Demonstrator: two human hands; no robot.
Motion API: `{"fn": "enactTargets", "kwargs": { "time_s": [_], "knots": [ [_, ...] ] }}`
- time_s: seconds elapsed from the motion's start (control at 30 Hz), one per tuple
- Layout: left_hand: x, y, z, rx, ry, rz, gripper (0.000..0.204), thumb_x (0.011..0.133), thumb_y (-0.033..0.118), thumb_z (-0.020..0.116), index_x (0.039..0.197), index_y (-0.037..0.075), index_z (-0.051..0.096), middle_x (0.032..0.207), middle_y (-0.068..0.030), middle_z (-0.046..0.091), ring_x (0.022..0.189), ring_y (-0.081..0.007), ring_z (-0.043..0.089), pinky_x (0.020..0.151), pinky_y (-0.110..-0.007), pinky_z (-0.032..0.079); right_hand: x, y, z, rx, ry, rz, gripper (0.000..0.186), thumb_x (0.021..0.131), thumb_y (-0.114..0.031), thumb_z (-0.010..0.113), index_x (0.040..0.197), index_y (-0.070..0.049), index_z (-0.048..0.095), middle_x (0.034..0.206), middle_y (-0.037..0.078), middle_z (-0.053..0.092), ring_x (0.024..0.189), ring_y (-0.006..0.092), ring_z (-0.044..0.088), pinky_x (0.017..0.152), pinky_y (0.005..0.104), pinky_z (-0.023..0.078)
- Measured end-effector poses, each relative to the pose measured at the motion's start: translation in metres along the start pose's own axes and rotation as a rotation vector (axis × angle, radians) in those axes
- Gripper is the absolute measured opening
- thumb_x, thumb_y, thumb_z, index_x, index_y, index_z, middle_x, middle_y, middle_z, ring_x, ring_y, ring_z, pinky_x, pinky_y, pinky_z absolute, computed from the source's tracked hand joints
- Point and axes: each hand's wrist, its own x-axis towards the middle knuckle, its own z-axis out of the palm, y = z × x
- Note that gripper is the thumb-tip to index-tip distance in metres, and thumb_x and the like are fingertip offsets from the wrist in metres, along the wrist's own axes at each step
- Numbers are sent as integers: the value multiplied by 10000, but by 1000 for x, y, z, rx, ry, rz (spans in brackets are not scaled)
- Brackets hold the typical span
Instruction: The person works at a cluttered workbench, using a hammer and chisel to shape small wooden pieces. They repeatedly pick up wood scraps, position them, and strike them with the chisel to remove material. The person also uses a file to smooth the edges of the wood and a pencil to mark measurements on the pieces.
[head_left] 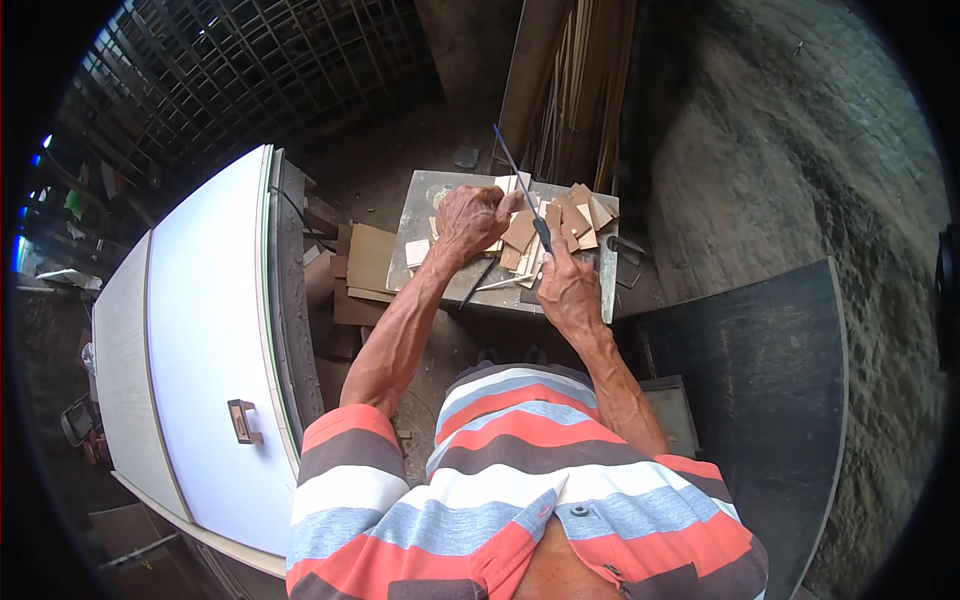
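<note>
At the left, a large white panel (205, 330) is seen standing in the foreground, with a small brown bracket-shaped piece (243, 422) set on its face; behind it, the upper left is filled by a dark grille (270, 70). Next, a tan board (370, 257) is placed just beside the pale tabletop (413, 215). Over the tabletop's left part, the left hand (470, 218) is held with its fingers curled in; whether anything is gripped in it cannot be told. Below it, a slim black stick (480, 281) is laid slantwise near the front edge. To the right of the left hand, a thin-bladed tool (542, 231) is held by its dark handle, the blade pointed up and leftward across the wood pieces (572, 212), which are heaped loosely, some overlapping. The handle is grasped by the closed right hand (572, 290). Behind the heap, long planks (580, 100) are stood upright. Farther right, a black board (740, 370) is seen near a rough wall (800, 150).
</note>
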Motion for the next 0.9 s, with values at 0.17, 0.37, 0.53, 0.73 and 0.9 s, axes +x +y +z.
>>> {"fn": "enactTargets", "kwargs": {
  "time_s": [0.17,0.37,0.53,0.73,0.9],
  "knots": [
    [5,-12,6,8,48,-35,391,897,452,612,853,102,780,647,-156,666,594,-321,661,572,-412,510,-10,-17,-4,9,-53,92,381,915,-103,540,1275,18,511,731,238,654,692,428,663,607,509,510],
    [7,-7,17,15,77,127,346,903,416,617,848,111,770,653,-171,656,587,-333,657,543,-424,493,-36,-22,-11,-5,13,141,268,909,-91,534,1151,21,517,697,259,638,678,440,657,599,526,509],
    [23,4,9,-15,101,4,396,927,425,561,802,100,751,675,-179,663,648,-375,666,594,-463,520,-11,-26,-25,-21,-40,203,252,909,-93,519,1134,21,526,656,263,624,650,452,649,584,541,502],
    [26,21,3,25,78,109,381,919,418,585,819,93,756,672,-177,658,628,-366,657,570,-441,506,14,-16,-24,-19,-24,185,260,908,-104,532,1135,22,542,691,260,639,673,438,663,594,537,510],
    [29,10,3,18,34,109,389,914,401,603,766,66,732,611,-173,631,565,-350,627,552,-435,477,11,-10,-29,31,5,142,256,909,-99,542,1133,25,545,693,255,640,666,422,666,581,522,508]
  ]
}}
